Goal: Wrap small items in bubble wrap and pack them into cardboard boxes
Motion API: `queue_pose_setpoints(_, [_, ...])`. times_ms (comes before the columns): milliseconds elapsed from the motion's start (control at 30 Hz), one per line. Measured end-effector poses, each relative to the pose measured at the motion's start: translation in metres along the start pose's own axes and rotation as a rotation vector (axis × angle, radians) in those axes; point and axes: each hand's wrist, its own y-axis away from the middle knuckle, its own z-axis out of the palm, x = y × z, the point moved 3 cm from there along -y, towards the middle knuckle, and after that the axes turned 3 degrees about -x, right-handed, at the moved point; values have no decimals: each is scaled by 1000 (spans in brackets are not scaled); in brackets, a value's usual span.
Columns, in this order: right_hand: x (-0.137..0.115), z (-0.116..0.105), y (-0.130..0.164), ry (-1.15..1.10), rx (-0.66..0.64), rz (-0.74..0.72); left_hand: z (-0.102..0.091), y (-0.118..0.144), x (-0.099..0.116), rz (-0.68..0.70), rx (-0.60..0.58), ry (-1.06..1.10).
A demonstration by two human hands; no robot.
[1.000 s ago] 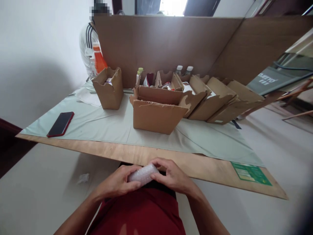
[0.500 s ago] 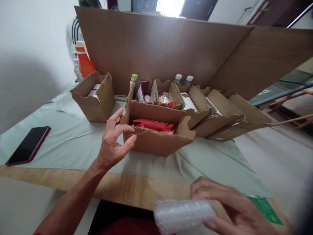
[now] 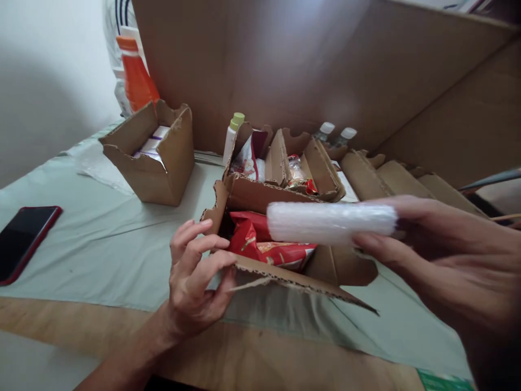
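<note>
My right hand (image 3: 443, 255) grips a white bubble-wrapped bundle (image 3: 325, 222) by its right end, thumb below and fingers above. The bundle is held level over an open cardboard box (image 3: 344, 266). Inside that box lie shiny red packets (image 3: 252, 241), partly covered by the bundle. At the box's front left, my left hand (image 3: 199, 277) pinches the top edge of the front wall, with the thumb outside and fingertips over the rim. That wall leans outward, toward me.
Behind stand cardboard bins (image 3: 277, 157) with packets and wrapped sweets. To the left are another cardboard box (image 3: 175, 163), an orange bottle (image 3: 138, 76) and a phone (image 3: 28, 239). A tall cardboard panel (image 3: 260, 65) closes off the back; a person's striped sleeve (image 3: 118, 16) shows beyond.
My right hand has raised the bubble-wrapped bundle from the table's front edge to above the box. My left hand has closed on the front wall, which now tilts outward. The view has moved closer.
</note>
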Motion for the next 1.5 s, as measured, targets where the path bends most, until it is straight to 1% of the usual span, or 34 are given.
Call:
queue_pose_setpoints(33, [-11,12,-13,15,-66,-57,0,2,0,-3,-2,28])
queue_pose_setpoints(100, [-27,34,-34,-5,-246,-214,0,5,1,-11,-7,69])
queue_pose_setpoints(167, [-34,56,-50,-25,-410,-381,0,7,1,-24,-15,85])
queue_pose_setpoints(267, [-35,92,-63,80,-580,-575,0,9,0,-36,-20,91])
queue_pose_setpoints(333, [-34,118,-66,187,-691,-629,0,10,-1,-38,-15,88])
queue_pose_setpoints(400, [-36,140,-66,269,-810,-644,0,11,-2,-37,-10,83])
queue_pose_setpoints(467, [-40,155,-63,326,-908,-671,1,12,-2,-34,0,78])
queue_pose_setpoints(500, [-43,158,-63,340,-936,-698,2,12,-3,-32,6,75])
queue_pose_setpoints(567, [-48,156,-63,345,-937,-742,3,13,-4,-29,29,70])
queue_pose_setpoints(633, [-52,145,-65,320,-870,-742,4,14,-5,-27,51,73])
queue_pose_setpoints(700, [-53,132,-67,300,-779,-690,6,15,-5,-25,63,80])
queue_pose_setpoints(767, [-52,125,-64,284,-742,-664,7,16,-6,-29,76,85])
queue_pose_setpoints(833, [-49,131,-55,276,-785,-665,7,17,-6,-38,94,82])
queue_pose_setpoints(967, [-39,162,-43,256,-940,-645,7,18,-6,-30,102,80])
queue_pose_setpoints(1033, [-37,167,-44,249,-958,-639,8,18,-7,-19,100,81])
queue_pose_setpoints(1067, [-37,163,-46,255,-936,-634,9,19,-8,-12,100,81])
queue_pose_setpoints(1100, [-38,154,-47,264,-893,-628,9,19,-9,-6,106,79])
queue_pose_setpoints(1133, [-40,141,-46,273,-828,-621,10,20,-10,-4,121,76])
queue_pose_setpoints(1200, [-42,103,-34,263,-636,-590,9,22,-13,-25,173,80])
queue_pose_setpoints(1267, [-40,59,-7,218,-373,-491,4,25,-16,-99,225,114])
queue_pose_setpoints(1300, [-34,39,13,191,-230,-394,1,27,-19,-153,229,137])
queue_pose_setpoints(1333, [-25,21,35,167,-69,-262,-1,31,-21,-215,210,163])
queue_pose_setpoints(1367, [-14,9,60,144,69,-115,-4,34,-24,-280,172,187])
queue_pose_setpoints(1400, [-2,1,85,92,223,13,-5,39,-28,-346,118,206])
queue_pose_setpoints(1433, [12,2,107,54,287,161,-5,44,-31,-413,52,223])
queue_pose_setpoints(1467, [26,9,125,13,290,279,-4,50,-35,-476,-14,241])
queue_pose_setpoints(1500, [38,21,138,-31,247,369,-2,55,-40,-534,-76,263])
